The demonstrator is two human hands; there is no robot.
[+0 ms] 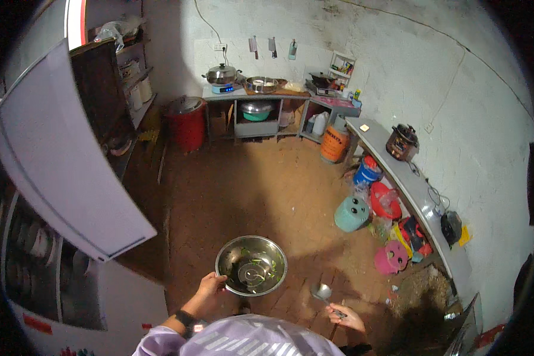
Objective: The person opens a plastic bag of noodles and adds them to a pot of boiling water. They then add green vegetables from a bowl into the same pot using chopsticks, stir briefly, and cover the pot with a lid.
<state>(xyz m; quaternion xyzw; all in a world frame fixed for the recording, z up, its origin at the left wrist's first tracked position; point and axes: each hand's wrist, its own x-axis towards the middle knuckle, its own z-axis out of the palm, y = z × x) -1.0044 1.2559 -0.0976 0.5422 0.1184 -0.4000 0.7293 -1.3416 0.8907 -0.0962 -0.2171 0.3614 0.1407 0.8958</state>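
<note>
My left hand [208, 289] grips the left rim of a stainless steel bowl [238, 253], its thumb over the edge. Bits of chopped greens cling inside the bowl, which is held in front of me above the floor. To the right, my right hand [346, 317] is closed around the handle of a metal ladle or large spoon [324, 291]. Its head points up and to the left, apart from the bowl. A dark band circles my left wrist.
A white fridge [71, 160] stands at the left. Ahead, a counter [289, 94] bears pots; a red bin [188, 124] and an orange gas cylinder [334, 144] stand near it. Along the right shelf [402, 178] are a teal stool [351, 214], a pink stool [390, 258] and a red basin [385, 200].
</note>
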